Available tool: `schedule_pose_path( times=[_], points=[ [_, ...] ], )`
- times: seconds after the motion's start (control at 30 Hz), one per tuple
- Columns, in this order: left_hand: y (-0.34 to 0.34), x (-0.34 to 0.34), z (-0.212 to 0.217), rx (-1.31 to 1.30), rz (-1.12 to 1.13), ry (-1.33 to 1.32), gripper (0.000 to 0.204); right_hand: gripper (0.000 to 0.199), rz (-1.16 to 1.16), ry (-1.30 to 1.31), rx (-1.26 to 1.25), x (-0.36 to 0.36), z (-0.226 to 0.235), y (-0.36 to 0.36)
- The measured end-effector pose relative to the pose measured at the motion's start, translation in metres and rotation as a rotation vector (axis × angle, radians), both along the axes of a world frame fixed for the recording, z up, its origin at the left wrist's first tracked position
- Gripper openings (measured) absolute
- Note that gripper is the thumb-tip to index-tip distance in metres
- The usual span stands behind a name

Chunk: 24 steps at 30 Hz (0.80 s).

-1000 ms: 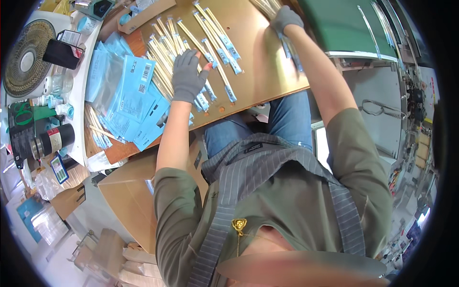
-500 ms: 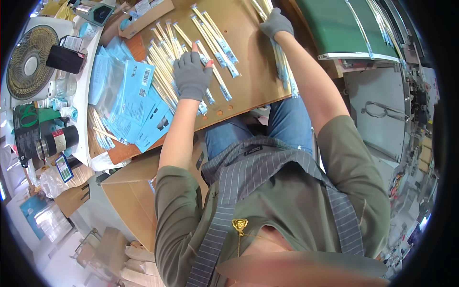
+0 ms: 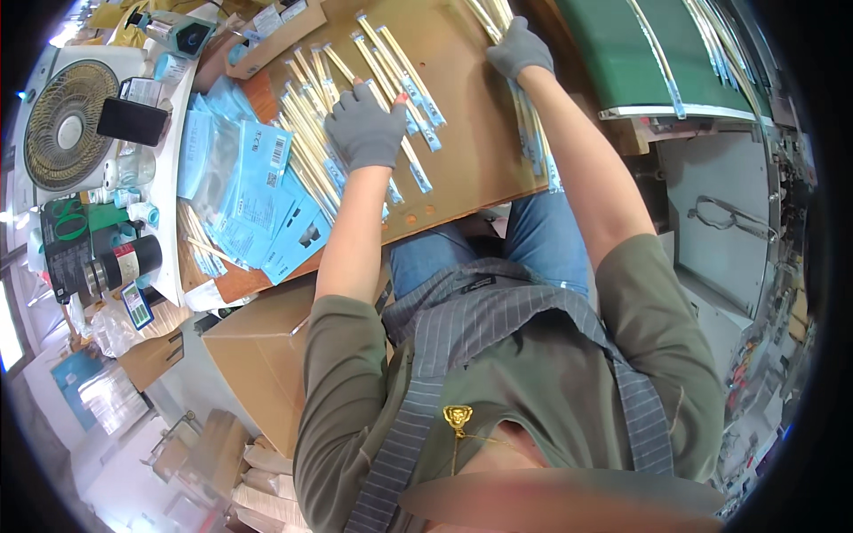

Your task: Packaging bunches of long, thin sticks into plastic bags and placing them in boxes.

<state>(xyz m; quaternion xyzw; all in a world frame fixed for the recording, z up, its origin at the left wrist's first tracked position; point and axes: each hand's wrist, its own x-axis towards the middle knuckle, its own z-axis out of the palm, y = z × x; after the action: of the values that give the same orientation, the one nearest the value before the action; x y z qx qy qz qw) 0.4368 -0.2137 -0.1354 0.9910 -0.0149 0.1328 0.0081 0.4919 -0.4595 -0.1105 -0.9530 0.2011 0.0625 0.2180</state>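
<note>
A: What's in the right hand [image 3: 522,51]?

B: A bundle of wrapped sticks [image 3: 533,133]. The gloved fingers are curled tight round it, and it runs from the far side of the brown board [image 3: 471,160] back to the near edge, blue ends nearest the body

A: And the left hand [image 3: 366,131]?

B: Palm down with the fingers spread, over the right side of the dense row of sticks [image 3: 306,129]. The palm hides what is beneath, so I can't tell whether it presses on any

A: Which hand is nearer the spaced-out sticks [image 3: 411,75]?

B: The left. They lie just beyond it and to its right, with bare board between them and the bundle

A: Which way do they point?

B: Far ends leftward, blue ends rightward and nearer, a slant much like the bundle's. Overlapping blue packets [image 3: 259,167] lie left of the left hand
</note>
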Motion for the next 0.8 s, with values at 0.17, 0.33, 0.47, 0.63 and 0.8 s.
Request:
schedule_pose_path(
  times=[0.17,0.33,0.47,0.63,0.8],
  points=[
    [0.002,-0.003,-0.006,-0.110,-0.048,-0.084,0.065,0.055,-0.007,-0.025,0.042,0.003,-0.010,-0.005],
    [0.005,-0.005,-0.010,-0.161,-0.062,-0.112,0.063,0.054,-0.009,-0.053,0.035,0.005,-0.015,-0.005],
    [0.000,-0.003,-0.008,-0.195,-0.114,-0.112,0.060,0.053,-0.010,-0.083,0.013,0.003,-0.017,-0.007],
    [0.009,0.023,-0.008,-0.028,-0.547,-0.074,0.052,0.054,-0.004,-0.085,0.003,0.001,-0.014,-0.001],
    [0.027,0.019,-0.017,-0.198,-0.580,0.072,0.044,0.061,0.074,-0.051,0.106,0.001,-0.008,0.026]
  ],
)
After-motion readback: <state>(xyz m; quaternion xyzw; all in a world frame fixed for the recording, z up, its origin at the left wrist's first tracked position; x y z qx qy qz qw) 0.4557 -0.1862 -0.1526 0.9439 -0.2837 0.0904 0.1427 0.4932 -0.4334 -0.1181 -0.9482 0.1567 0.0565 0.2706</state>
